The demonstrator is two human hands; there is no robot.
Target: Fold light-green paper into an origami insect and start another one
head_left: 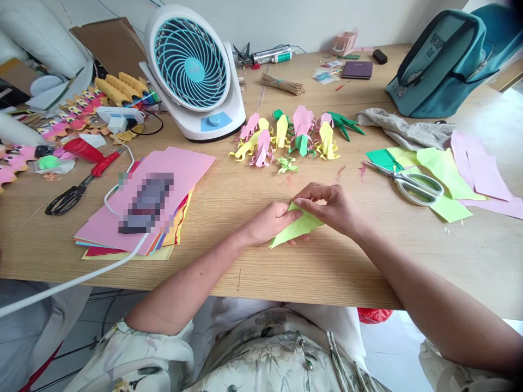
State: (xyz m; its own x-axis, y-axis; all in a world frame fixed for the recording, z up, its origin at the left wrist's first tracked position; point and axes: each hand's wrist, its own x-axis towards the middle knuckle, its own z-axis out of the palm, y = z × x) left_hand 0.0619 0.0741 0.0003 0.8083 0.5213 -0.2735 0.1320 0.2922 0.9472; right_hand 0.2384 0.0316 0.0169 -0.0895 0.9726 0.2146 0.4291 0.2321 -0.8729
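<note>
A folded piece of light green paper (295, 228) lies on the wooden table (327, 267) in front of me. My left hand (272, 220) pinches its left upper edge with closed fingers. My right hand (329, 207) presses and pinches the top corner of the same paper, fingers curled over it. Both hands meet at the paper's upper tip.
Behind the hands stands a group of folded paper figures (286, 136) in pink, yellow and green. A stack of coloured paper (163, 179) lies left, white-handled scissors (412, 182) and paper scraps (449, 179) right. A fan (192, 68), black scissors (75, 193) and a teal bag (445, 60) sit farther back.
</note>
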